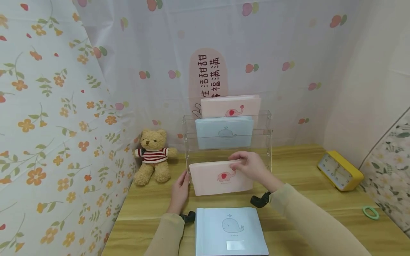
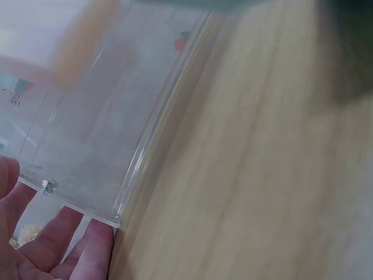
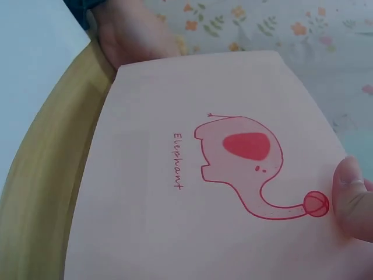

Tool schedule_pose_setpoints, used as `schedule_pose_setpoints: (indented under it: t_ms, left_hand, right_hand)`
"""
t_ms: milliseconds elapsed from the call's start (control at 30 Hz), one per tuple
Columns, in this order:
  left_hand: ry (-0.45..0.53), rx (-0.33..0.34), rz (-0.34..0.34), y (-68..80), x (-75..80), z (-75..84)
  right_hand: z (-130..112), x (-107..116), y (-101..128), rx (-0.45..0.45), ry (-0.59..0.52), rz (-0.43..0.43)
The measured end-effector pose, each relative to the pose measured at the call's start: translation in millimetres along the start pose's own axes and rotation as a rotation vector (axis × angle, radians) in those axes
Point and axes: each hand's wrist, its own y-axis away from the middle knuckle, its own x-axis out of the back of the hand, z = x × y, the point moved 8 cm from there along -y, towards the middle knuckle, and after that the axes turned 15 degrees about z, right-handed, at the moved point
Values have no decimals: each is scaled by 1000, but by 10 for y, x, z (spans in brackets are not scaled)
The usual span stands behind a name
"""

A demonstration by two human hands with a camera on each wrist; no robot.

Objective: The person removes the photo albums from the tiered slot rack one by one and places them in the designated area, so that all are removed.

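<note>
A pink elephant book (image 1: 214,179) (image 3: 192,175) stands upright at the front of a clear acrylic rack (image 1: 268,142) (image 2: 99,134). My right hand (image 1: 248,165) pinches its top right edge, thumb (image 3: 352,195) on the cover. At the rack's lower left corner, my left hand (image 1: 180,186) (image 2: 64,245) touches with straight fingers. The rack's middle tier holds a blue whale book (image 1: 224,133), and the rear tier another pink elephant book (image 1: 230,106). A second blue whale book (image 1: 230,229) lies flat on the table between my forearms.
A teddy bear (image 1: 153,156) sits left of the rack against the flowered curtain. A yellow clock (image 1: 340,170) and a green ring (image 1: 370,212) lie at the right on the wooden table (image 1: 304,199). Curtains close in the back and left.
</note>
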Motion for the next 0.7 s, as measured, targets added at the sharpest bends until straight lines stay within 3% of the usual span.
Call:
schedule_pose_setpoints:
  t_ms: [167,333,567,700]
  left_hand:
    - [-1,-5,18,29,25,59]
    - [-31,18,10,60,26,113]
    - [-55,8,22,36,11,83]
    - [-8,51,-14,36,6,59]
  right_hand:
    - [245,-103,78,-75,3,-52]
    - [390,-169,127,-94,-2,-111]
    - [580,-216,187,-94,-23,-165]
    - [644,-229,211,-62,-45,-163]
